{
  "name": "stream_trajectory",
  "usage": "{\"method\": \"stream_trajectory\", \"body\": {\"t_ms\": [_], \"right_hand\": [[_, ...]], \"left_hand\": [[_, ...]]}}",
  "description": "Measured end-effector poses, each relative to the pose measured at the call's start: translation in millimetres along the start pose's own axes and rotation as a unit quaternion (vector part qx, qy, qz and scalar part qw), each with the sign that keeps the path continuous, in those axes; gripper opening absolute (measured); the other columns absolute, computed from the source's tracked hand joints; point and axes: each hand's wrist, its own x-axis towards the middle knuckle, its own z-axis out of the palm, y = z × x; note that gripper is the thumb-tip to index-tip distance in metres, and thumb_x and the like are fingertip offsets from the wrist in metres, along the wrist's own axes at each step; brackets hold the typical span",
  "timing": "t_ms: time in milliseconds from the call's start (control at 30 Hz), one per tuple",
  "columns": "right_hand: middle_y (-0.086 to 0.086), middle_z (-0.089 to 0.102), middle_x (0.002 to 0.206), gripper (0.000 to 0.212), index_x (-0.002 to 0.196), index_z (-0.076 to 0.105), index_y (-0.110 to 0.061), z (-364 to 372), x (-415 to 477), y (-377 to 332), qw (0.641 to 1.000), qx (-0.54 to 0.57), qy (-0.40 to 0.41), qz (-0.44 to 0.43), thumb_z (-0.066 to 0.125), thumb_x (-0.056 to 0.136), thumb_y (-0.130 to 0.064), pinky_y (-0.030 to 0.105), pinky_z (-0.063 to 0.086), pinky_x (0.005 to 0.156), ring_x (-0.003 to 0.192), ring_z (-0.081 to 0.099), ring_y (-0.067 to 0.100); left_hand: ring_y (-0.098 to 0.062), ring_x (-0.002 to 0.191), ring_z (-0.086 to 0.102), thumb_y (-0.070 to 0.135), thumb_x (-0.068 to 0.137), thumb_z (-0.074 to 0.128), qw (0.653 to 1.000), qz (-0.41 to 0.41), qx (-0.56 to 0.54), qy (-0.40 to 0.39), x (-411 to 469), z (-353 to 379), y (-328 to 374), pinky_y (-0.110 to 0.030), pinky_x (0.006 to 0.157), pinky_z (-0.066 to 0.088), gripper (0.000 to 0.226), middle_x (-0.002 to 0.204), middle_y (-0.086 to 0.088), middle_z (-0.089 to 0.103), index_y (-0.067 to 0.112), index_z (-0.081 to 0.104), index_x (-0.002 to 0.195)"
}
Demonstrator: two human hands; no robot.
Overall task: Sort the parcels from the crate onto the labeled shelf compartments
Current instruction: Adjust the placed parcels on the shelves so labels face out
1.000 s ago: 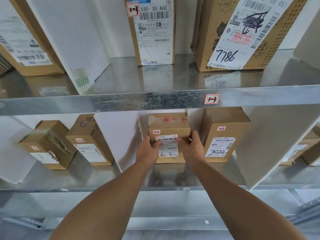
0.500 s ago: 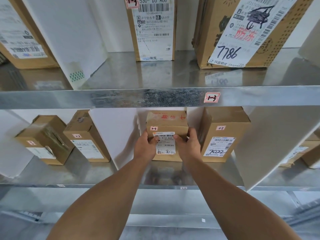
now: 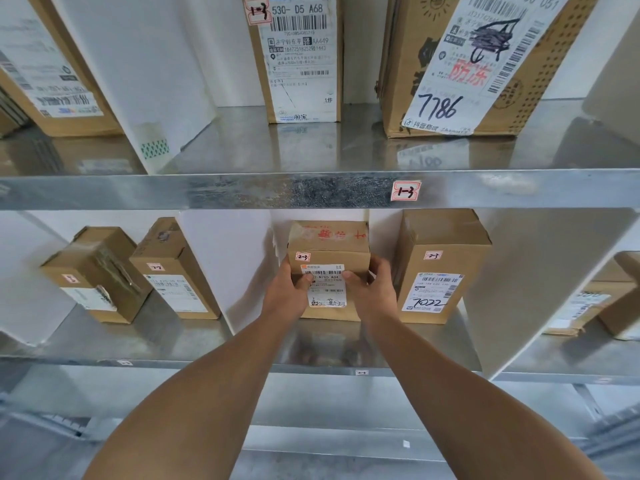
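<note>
A small brown parcel [image 3: 329, 247] with a white shipping label and a red "2-3" sticker stands upright on the lower metal shelf [image 3: 207, 341], in the compartment whose front edge tag [image 3: 361, 372] reads 2-3. My left hand [image 3: 285, 294] grips its left side with the thumb on the label. My right hand [image 3: 375, 289] grips its right side, thumb on the front. A taller parcel [image 3: 440, 268] marked 2-3 stands just right of it.
White divider boards [image 3: 228, 265] [image 3: 540, 282] bound the compartment. Two parcels [image 3: 100, 271] [image 3: 173, 268] stand in the compartment to the left. The upper shelf, tagged 1-3 [image 3: 405, 190], holds a tall labelled box [image 3: 301, 60] and a big box marked 7786 [image 3: 460, 64].
Both hands and the small parcel have shifted slightly deeper into the lower compartment. The grip has stayed the same.
</note>
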Motion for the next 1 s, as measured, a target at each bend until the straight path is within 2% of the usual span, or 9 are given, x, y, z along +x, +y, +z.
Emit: {"method": "stream_trajectory", "body": {"t_ms": [67,167,233,367,467,567,633,833,1000], "right_hand": [[-0.026,0.060,0.103,0.046,0.127,0.047,-0.039,-2,0,0,1.000,0.000,-0.009,-0.001,0.071,0.093,-0.020,0.022,0.047,0.078,0.096,0.059,0.000],[-0.016,0.061,0.114,0.051,0.137,0.046,-0.037,-5,0,-3,1.000,-0.013,-0.016,-0.008,0.067,0.094,-0.020,0.020,0.044,0.074,0.104,0.059,0.011],[-0.012,0.057,0.120,0.057,0.146,0.042,-0.033,-6,-3,-5,1.000,-0.025,-0.009,-0.016,0.066,0.095,-0.022,0.023,0.042,0.080,0.105,0.055,0.012],[-0.005,0.054,0.138,0.067,0.153,0.036,-0.026,-6,-11,-1,0.998,-0.059,0.005,-0.031,0.068,0.094,-0.027,0.027,0.042,0.093,0.115,0.051,0.011],[0.001,0.050,0.143,0.066,0.153,0.036,-0.022,-6,-20,-3,0.996,-0.081,0.029,-0.037,0.067,0.095,-0.028,0.026,0.038,0.093,0.117,0.048,0.011],[0.003,0.051,0.143,0.061,0.151,0.038,-0.020,-7,-31,-5,0.994,-0.086,0.040,-0.049,0.065,0.097,-0.027,0.027,0.039,0.093,0.115,0.047,0.012],[0.003,0.052,0.142,0.058,0.150,0.040,-0.019,-7,-40,-4,0.993,-0.096,0.039,-0.059,0.064,0.098,-0.026,0.029,0.039,0.097,0.123,0.050,0.018],[0.002,0.045,0.153,0.060,0.153,0.036,-0.019,-14,-72,-7,0.988,-0.130,0.029,-0.072,0.060,0.100,-0.032,0.033,0.033,0.111,0.142,0.040,0.020],[0.002,0.036,0.158,0.059,0.153,0.036,-0.018,-24,-103,-9,0.983,-0.161,0.056,-0.071,0.057,0.100,-0.034,0.034,0.028,0.115,0.145,0.032,0.020]], "left_hand": [[-0.017,0.111,0.062,0.024,0.100,0.059,1.000,-0.002,-0.017,-0.008,0,-1,-1,-0.038,0.098,0.051,0.043,0.113,0.012,0.065,0.030,0.045,0.141],[-0.015,0.113,0.061,0.021,0.099,0.061,0.999,-0.005,-0.036,-0.017,-1,-4,-2,-0.040,0.103,0.049,0.053,0.119,0.013,0.066,0.031,0.039,0.147],[-0.013,0.116,0.060,0.020,0.099,0.062,0.999,-0.001,-0.045,-0.014,-3,-5,-3,-0.041,0.106,0.047,0.060,0.124,0.015,0.064,0.034,0.033,0.150],[-0.016,0.130,0.053,0.019,0.100,0.059,0.999,0.002,-0.048,0.003,-10,-8,-2,-0.040,0.110,0.042,0.070,0.144,0.013,0.053,0.041,0.022,0.155],[-0.020,0.141,0.043,0.016,0.101,0.055,0.999,0.006,-0.038,-0.004,-16,-11,-5,-0.043,0.116,0.036,0.072,0.156,0.010,0.042,0.043,0.018,0.156],[-0.020,0.145,0.038,0.017,0.099,0.056,0.999,0.038,-0.027,-0.025,-24,-14,-10,-0.048,0.118,0.033,0.072,0.157,0.012,0.040,0.050,0.020,0.152],[-0.021,0.145,0.037,0.016,0.098,0.056,0.997,0.058,-0.029,-0.031,-32,-16,-11,-0.048,0.118,0.032,0.070,0.155,0.014,0.043,0.053,0.025,0.148],[-0.018,0.145,0.038,0.025,0.099,0.060,0.997,0.079,-0.020,-0.006,-62,-23,-10,-0.045,0.117,0.036,0.068,0.157,0.010,0.041,0.045,0.026,0.154],[-0.014,0.144,0.038,0.034,0.098,0.062,0.995,0.099,-0.019,-0.008,-95,-29,-8,-0.042,0.117,0.036,0.068,0.154,0.015,0.044,0.045,0.026,0.155]]}}
